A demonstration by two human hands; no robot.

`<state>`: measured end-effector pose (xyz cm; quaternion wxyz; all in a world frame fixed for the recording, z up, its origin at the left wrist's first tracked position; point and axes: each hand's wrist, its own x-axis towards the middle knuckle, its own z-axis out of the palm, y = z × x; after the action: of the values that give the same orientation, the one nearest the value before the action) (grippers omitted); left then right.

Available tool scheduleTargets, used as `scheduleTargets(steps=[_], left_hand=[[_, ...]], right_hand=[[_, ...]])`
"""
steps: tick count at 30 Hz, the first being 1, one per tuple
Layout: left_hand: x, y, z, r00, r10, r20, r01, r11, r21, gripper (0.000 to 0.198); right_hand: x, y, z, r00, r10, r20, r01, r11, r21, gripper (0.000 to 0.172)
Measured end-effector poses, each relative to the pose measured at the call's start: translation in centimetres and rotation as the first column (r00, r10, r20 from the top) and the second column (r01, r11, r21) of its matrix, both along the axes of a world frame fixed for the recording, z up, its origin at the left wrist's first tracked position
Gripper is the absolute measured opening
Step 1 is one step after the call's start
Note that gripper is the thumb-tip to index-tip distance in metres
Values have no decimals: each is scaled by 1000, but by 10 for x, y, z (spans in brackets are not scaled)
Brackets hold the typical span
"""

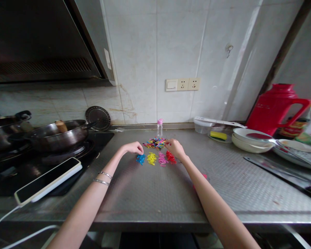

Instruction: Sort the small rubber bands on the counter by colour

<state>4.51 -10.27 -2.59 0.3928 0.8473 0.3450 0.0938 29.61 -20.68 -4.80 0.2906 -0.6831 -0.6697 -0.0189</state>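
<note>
My left hand (135, 148) is closed, its fingertips pinched together just above a small pile of blue rubber bands (140, 159). My right hand (175, 148) is also pinched, at the right edge of a mixed heap of multicoloured rubber bands (155, 143). Anything between the fingers of either hand is too small to make out. Sorted piles of yellow bands (151, 158), pink bands (162, 159) and red bands (170, 157) lie in a row in front of the heap. Behind it stands a small clear bottle (159, 129) with a pink top.
On the left, a phone (48, 181) with a white cable lies by the stove, which bears a steel pan (59, 136). To the right are stacked bowls (251, 143), a knife (280, 176) and a red thermos (269, 110). A pink object is partly hidden beside my right forearm.
</note>
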Motion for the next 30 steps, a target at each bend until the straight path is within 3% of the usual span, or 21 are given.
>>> scheduleTargets(steps=[4,14,20,30], left_hand=[[-4,-2,3,997,30,-76,-30,1000,1,23],[-9,13,-15,958,279,71,-280,960,11,31],[-8,18,-19,950,301,79,-304,952,29,35],[-1,5,-9,937,335,98,-342,938,60,31]], right_hand=[[0,4,0,1000,-2,2,2,1000,-25,25],[-4,27,-1,990,134,33,-127,978,-164,24],[-8,34,-7,983,162,89,-143,972,-184,29],[-4,37,-4,979,172,112,-152,974,-171,28]])
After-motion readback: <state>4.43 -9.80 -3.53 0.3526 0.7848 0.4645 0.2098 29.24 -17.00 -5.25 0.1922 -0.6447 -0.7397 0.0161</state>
